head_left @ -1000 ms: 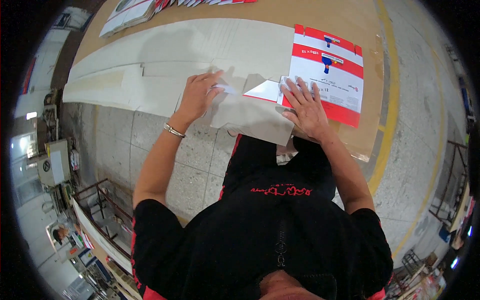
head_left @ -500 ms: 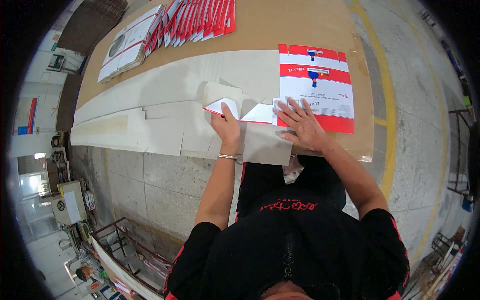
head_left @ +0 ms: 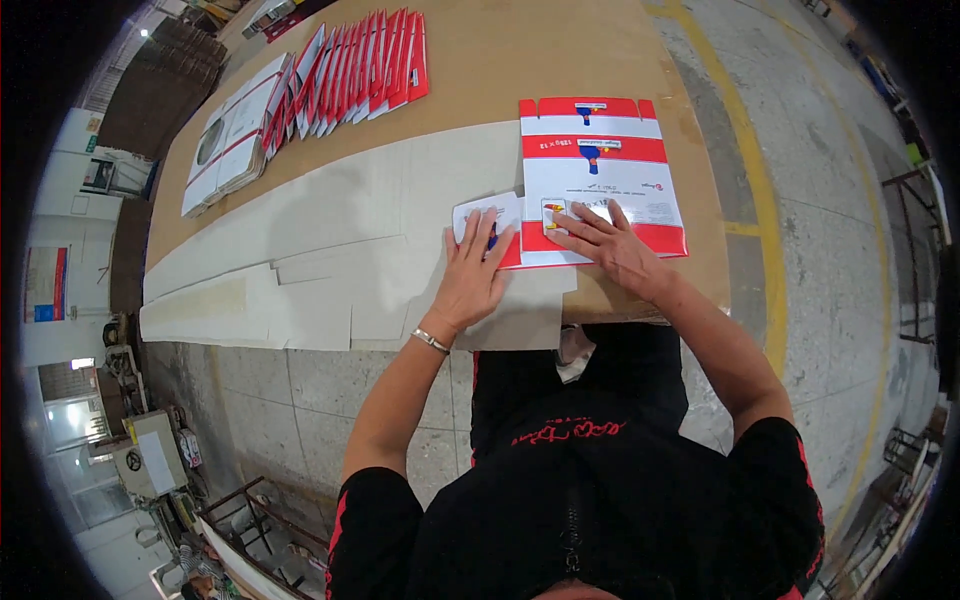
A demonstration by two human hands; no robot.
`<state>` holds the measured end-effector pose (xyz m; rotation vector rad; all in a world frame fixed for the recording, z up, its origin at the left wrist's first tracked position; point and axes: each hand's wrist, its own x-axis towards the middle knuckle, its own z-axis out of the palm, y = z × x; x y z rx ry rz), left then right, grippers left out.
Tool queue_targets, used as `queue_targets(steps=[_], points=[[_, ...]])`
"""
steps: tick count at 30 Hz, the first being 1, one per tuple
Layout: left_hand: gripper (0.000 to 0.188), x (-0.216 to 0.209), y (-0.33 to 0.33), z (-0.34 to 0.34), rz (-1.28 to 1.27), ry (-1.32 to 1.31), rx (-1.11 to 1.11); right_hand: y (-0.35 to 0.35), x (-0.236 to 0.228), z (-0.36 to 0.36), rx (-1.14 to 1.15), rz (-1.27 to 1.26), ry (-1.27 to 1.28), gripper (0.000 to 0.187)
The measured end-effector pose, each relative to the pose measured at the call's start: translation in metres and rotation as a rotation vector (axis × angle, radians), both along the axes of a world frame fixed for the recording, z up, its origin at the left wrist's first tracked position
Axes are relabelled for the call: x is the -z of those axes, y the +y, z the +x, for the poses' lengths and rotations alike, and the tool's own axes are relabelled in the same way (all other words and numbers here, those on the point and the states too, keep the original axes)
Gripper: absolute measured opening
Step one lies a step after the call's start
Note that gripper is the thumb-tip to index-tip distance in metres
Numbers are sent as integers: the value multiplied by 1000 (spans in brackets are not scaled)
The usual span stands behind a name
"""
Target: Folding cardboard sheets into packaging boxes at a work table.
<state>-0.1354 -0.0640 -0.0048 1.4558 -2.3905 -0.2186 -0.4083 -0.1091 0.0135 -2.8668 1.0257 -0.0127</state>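
Note:
A red-and-white printed carton blank (head_left: 640, 190) lies flat near the front right of the table. My right hand (head_left: 620, 252) rests on its lower part, fingers spread and flat. On the blank's left side a small printed flap (head_left: 505, 208) lies face up, and my left hand (head_left: 468, 278) presses on it with outstretched fingers. Both hands are open, neither gripping anything. Beneath the flap and left of the blank spread plain greyish-white cardboard sheets (head_left: 370, 205), overlapping each other. The underside of the blank is hidden.
Folded red-and-white cartons (head_left: 365, 75) stand in a leaning row at the far left, beside a flat pile of white cartons (head_left: 235, 135). Brown board (head_left: 560, 50) covers the table. A yellow floor line (head_left: 735, 120) runs along the right; machinery (head_left: 150, 455) stands at the lower left.
My left hand has let go of the pinched flap, which has turned over from its plain side to printed side up, and now presses it flat. My right hand stays on the blank.

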Motion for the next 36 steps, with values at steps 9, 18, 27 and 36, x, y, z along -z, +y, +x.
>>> queue_targets(steps=[9, 18, 27, 36], points=[[59, -3, -1, -9, 18, -210, -152, 15, 0, 10, -29, -94, 92, 68], [55, -2, -8, -7, 57, -225, -101, 8, 16, 5, -86, -154, 5, 67], [53, 0, -8, -8, 67, -206, -78, 4, 22, -1, -132, -137, -45, 67], [57, 4, -11, -8, 108, -59, -130, 4, 17, 3, -134, -122, 11, 62]])
